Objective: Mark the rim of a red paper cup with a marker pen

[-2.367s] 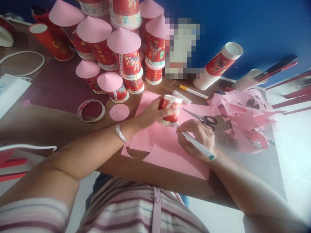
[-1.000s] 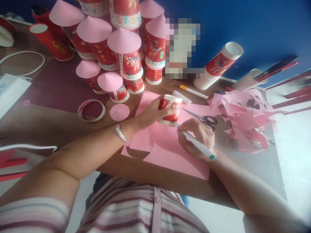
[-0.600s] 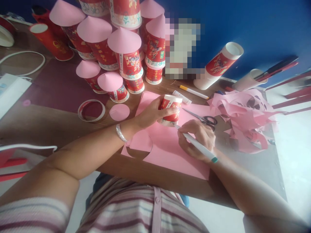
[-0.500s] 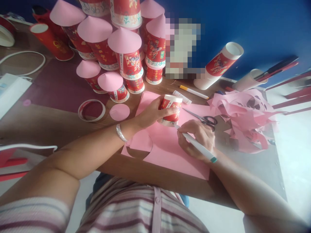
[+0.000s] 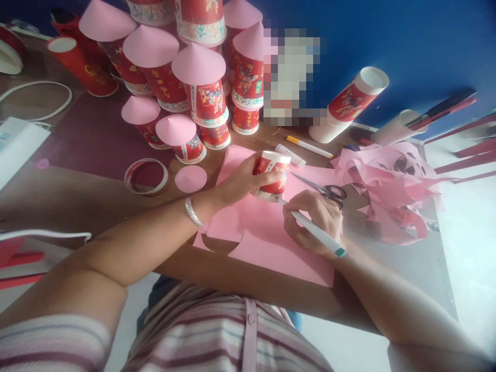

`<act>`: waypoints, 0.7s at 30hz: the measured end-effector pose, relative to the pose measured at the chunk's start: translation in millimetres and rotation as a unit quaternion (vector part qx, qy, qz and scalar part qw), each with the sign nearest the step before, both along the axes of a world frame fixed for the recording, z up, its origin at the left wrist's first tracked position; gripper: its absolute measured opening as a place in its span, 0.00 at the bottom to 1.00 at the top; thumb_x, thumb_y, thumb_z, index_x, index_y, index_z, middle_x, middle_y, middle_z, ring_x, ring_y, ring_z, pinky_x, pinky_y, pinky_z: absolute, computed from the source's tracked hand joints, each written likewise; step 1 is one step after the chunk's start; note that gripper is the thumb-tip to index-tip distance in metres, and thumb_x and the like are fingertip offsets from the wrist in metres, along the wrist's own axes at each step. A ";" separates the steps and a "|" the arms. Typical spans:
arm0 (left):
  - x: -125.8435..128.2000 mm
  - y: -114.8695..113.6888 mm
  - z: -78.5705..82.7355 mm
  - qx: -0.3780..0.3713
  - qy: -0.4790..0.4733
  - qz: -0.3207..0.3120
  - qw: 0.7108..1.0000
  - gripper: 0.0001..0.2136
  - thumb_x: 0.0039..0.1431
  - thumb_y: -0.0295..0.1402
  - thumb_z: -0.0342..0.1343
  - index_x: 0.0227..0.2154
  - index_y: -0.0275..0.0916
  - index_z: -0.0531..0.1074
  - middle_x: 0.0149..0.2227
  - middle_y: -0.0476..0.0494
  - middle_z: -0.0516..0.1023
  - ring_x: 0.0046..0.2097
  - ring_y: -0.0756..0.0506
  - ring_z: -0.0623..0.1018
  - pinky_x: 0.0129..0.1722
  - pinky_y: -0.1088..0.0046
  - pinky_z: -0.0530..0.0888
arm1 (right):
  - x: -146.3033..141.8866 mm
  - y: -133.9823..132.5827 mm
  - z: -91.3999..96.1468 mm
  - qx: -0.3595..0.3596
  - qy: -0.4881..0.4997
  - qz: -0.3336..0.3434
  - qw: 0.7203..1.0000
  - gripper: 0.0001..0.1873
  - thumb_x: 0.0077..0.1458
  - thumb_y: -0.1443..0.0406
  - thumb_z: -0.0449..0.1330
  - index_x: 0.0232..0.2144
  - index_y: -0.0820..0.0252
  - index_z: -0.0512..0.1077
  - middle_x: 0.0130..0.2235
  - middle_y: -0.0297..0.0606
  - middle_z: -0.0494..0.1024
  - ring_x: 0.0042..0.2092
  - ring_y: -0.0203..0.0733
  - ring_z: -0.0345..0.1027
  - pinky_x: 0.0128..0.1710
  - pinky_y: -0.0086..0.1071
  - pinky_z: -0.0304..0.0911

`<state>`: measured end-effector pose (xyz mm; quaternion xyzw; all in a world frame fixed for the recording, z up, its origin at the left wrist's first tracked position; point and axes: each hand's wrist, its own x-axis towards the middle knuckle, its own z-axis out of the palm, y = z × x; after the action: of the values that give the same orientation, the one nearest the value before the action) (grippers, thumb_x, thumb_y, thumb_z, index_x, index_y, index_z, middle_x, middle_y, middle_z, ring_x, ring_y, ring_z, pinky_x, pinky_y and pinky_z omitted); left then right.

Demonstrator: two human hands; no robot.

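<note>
Head camera view, looking down past a striped shirt at a wooden table (image 5: 209, 268). The left hand (image 5: 245, 178) is clamped around a small red paper cup (image 5: 274, 165), holding it over a pink paper sheet (image 5: 267, 237), near the middle of the view. The thumb lies across the red side, leaving the white lower band bare, probably so that the cup is steadied without covering the place where the pen works. Small dark green marks show on that band.

The right hand (image 5: 315, 219) pinches a white marker (image 5: 315, 232) like a pencil, its green end pointing back towards the wrist. The low grip near the nib likely gives fine control. Scissors (image 5: 334, 192) lie just beyond this hand, perhaps set there to be within reach, next to a heap of pink scraps (image 5: 391, 170).

To the left, red cups with pink cone tops (image 5: 209, 98) are stacked close together, probably to save room; the 2 highest cups run off the top edge, and those behind are largely hidden.

Some details stay unclear. Fingers hide part of the held cup, and whether it is upright or upside down cannot be told. Nor can I tell if the nib touches it. A pixelated block (image 5: 292, 77) masks something by the blue wall (image 5: 411, 41).
</note>
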<state>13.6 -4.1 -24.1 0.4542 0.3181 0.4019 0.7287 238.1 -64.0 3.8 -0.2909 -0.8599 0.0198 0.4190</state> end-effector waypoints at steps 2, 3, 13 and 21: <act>-0.6 0.4 -1.4 0.002 0.007 0.006 1.000 0.34 0.58 0.52 0.85 0.56 0.41 0.77 0.51 0.41 0.87 0.45 0.43 0.88 0.43 0.65 0.88 | -0.2 -0.6 -0.2 0.002 0.012 0.001 1.000 0.15 0.65 0.76 0.63 0.44 0.49 0.72 0.31 0.26 0.81 0.27 0.39 0.77 0.27 0.34 0.74; -0.8 0.5 -2.2 0.005 0.010 0.008 1.000 0.34 0.57 0.52 0.85 0.56 0.41 0.77 0.52 0.40 0.88 0.46 0.42 0.89 0.44 0.65 0.88 | -0.3 -0.9 -0.2 0.003 0.018 0.004 1.000 0.15 0.65 0.76 0.63 0.44 0.49 0.72 0.31 0.27 0.81 0.27 0.39 0.76 0.27 0.34 0.73; -0.3 0.5 -2.6 -0.003 -0.006 -0.002 1.000 0.31 0.58 0.50 0.85 0.55 0.42 0.78 0.52 0.41 0.86 0.48 0.42 0.88 0.45 0.65 0.88 | 0.4 1.4 -2.4 0.015 0.013 -0.006 1.000 0.14 0.70 0.75 0.63 0.46 0.47 0.71 0.33 0.28 0.82 0.28 0.41 0.79 0.26 0.36 0.74; 0.5 -0.3 -0.2 -0.025 -0.012 0.006 1.000 0.34 0.55 0.48 0.86 0.56 0.41 0.76 0.51 0.43 0.85 0.47 0.43 0.87 0.44 0.67 0.88 | 0.9 -0.2 -1.0 -0.006 0.012 -0.007 1.000 0.14 0.67 0.76 0.62 0.44 0.49 0.71 0.33 0.27 0.81 0.28 0.38 0.76 0.28 0.33 0.72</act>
<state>14.2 -4.4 -24.3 0.4294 0.3222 0.4034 0.7410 239.0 -64.1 2.8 -0.2990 -0.8527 0.0251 0.4276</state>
